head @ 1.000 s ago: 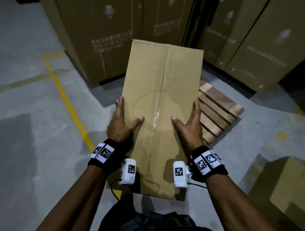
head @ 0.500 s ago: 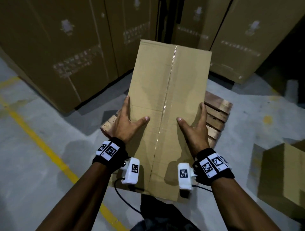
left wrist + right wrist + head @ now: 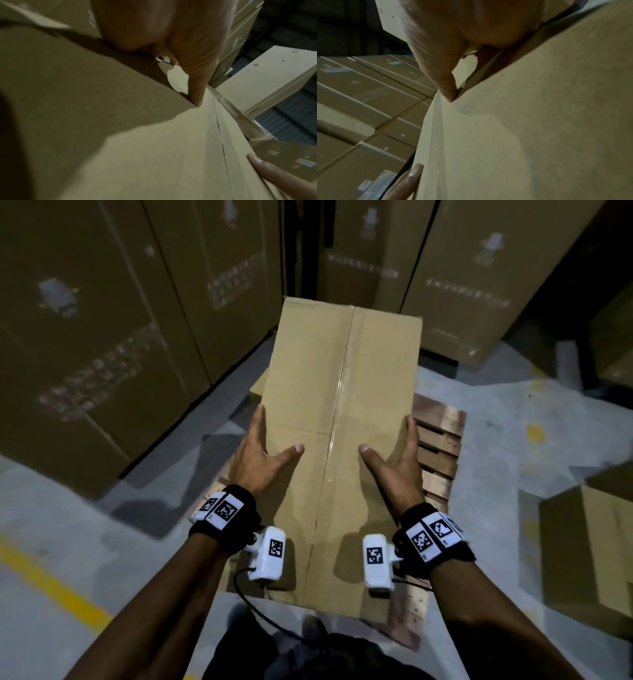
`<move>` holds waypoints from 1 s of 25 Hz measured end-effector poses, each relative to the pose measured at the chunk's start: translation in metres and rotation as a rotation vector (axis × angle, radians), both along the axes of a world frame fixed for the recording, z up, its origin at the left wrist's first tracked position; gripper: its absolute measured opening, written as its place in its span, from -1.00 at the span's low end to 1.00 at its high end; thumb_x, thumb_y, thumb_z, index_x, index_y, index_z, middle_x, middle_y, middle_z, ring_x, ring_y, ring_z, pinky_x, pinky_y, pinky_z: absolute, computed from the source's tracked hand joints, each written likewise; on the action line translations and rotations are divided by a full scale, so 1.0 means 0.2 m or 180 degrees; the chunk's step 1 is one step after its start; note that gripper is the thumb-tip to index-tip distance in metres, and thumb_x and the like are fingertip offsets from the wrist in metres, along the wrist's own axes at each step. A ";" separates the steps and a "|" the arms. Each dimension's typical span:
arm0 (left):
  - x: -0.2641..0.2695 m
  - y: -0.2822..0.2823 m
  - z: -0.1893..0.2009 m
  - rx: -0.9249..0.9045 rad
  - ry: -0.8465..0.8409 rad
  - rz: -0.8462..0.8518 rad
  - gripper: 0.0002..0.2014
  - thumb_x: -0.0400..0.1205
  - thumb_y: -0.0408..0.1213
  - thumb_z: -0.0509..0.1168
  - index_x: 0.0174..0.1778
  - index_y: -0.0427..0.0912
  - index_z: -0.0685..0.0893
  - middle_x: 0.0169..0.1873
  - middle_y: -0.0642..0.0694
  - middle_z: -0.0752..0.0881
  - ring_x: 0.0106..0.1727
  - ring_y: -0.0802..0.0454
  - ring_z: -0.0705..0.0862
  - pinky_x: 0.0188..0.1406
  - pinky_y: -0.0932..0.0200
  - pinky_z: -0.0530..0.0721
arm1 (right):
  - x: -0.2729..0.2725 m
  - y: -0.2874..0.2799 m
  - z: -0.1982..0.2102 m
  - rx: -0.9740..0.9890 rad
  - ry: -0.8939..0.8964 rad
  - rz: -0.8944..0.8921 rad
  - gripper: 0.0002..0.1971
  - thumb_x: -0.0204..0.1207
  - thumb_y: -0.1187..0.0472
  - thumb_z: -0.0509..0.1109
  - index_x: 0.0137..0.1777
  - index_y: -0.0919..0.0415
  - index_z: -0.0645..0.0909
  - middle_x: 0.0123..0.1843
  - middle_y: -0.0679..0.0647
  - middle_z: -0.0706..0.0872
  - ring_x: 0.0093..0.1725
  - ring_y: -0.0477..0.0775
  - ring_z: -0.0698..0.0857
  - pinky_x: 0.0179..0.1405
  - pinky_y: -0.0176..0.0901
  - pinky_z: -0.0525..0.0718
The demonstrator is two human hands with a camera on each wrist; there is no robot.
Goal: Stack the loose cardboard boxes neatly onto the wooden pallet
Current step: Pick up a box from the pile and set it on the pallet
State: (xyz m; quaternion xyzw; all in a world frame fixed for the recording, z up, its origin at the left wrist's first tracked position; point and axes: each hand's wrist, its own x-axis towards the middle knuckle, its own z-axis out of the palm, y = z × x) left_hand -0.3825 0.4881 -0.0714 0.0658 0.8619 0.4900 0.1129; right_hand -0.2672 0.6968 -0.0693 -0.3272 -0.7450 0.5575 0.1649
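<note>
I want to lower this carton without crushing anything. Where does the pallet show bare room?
Bare slats of the wooden pallet show right of the long tan cardboard box, beside the right hand. A narrower strip shows by the left hand. Beyond, tall stacked brown cartons crowd close; under the box is hidden.

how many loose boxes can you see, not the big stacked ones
2. One box is held between the left hand and right hand over the pallet; another box sits on the floor at right. Others may be hidden.
</note>
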 end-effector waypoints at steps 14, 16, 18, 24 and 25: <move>-1.07 -0.07 -0.22 0.0132 -0.0774 -0.1026 -0.01 0.49 -0.02 0.56 0.73 0.23 0.06 0.69 0.00 0.28 0.66 -0.10 0.30 0.55 0.05 0.28 | -0.78 -0.32 -0.12 -0.0283 -0.0672 -0.1211 0.08 0.41 -0.08 0.63 0.74 -0.33 -0.07 0.65 -0.03 0.42 0.55 0.19 0.48 0.57 0.15 0.46; -1.15 -0.11 -0.26 0.0113 -0.0852 -0.1018 -0.01 0.45 0.03 0.56 0.70 0.31 0.07 0.67 0.00 0.32 0.63 -0.13 0.35 0.58 -0.02 0.34 | -0.85 -0.36 -0.13 -0.0364 -0.0692 -0.1252 0.09 0.40 -0.06 0.64 0.75 -0.30 -0.06 0.56 -0.02 0.50 0.48 0.18 0.53 0.54 0.13 0.50; -1.21 -0.12 -0.27 0.0068 -0.0910 -0.1006 0.01 0.37 0.14 0.56 0.63 0.45 0.06 0.65 0.03 0.35 0.60 -0.16 0.40 0.56 -0.16 0.42 | -0.91 -0.37 -0.15 -0.0413 -0.0724 -0.1272 0.10 0.37 -0.08 0.65 0.74 -0.31 -0.06 0.51 0.01 0.54 0.44 0.21 0.57 0.52 0.17 0.53; -1.36 -0.08 -0.29 0.0034 -0.0936 -0.1217 0.00 0.46 0.03 0.56 0.69 0.35 0.04 0.70 0.01 0.24 0.65 -0.16 0.31 0.58 -0.13 0.33 | -1.03 -0.36 -0.21 -0.0442 -0.0785 -0.1419 0.12 0.26 -0.19 0.63 0.69 -0.39 -0.06 0.38 -0.05 0.60 0.39 0.23 0.61 0.45 0.24 0.58; -1.38 -0.06 -0.30 0.0011 -0.0913 -0.1257 0.00 0.47 0.03 0.56 0.69 0.33 0.04 0.70 0.02 0.23 0.66 -0.16 0.29 0.58 -0.12 0.30 | -1.04 -0.34 -0.23 -0.0448 -0.0786 -0.1439 0.12 0.29 -0.17 0.63 0.70 -0.38 -0.07 0.43 -0.02 0.60 0.40 0.24 0.60 0.46 0.25 0.57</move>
